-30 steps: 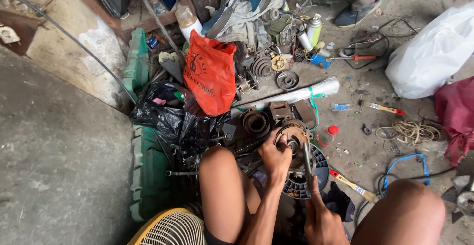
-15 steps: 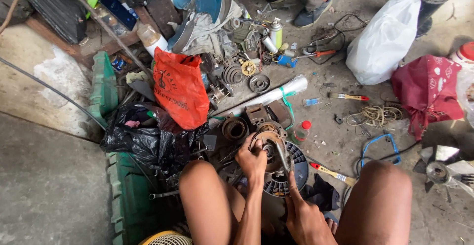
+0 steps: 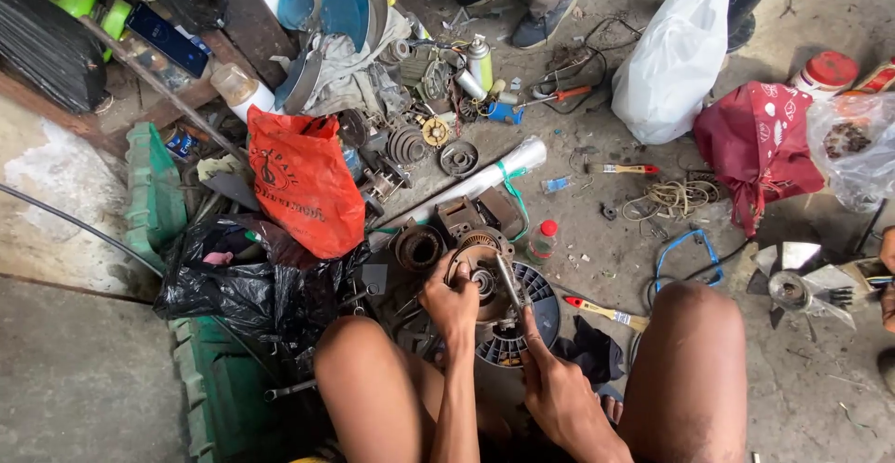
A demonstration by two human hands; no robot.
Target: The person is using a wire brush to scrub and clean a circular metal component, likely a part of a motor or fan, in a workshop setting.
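I sit on the ground with a round rusty motor part (image 3: 480, 260) between my knees, resting on a black slotted fan guard (image 3: 531, 318). My left hand (image 3: 450, 298) grips the left rim of the motor part. My right hand (image 3: 552, 379) holds a metal tool (image 3: 509, 281) whose tip points at the hub in the middle of the part. A second rusty motor housing (image 3: 418, 248) lies just to the left.
An orange plastic bag (image 3: 303, 183), black bags (image 3: 238, 286) and green crates (image 3: 154, 197) crowd the left. Fan parts, spray cans, screwdrivers (image 3: 601, 311), a small red-capped bottle (image 3: 543, 239), a white bag (image 3: 676, 62), a red bag (image 3: 755, 151) and a metal fan blade (image 3: 802, 286) lie around. Another person's shoes (image 3: 527, 1) stand at the top.
The view has shifted, so the clutter now sits further left and more ground shows on the right. Both hands stay on the motor part and the tool.
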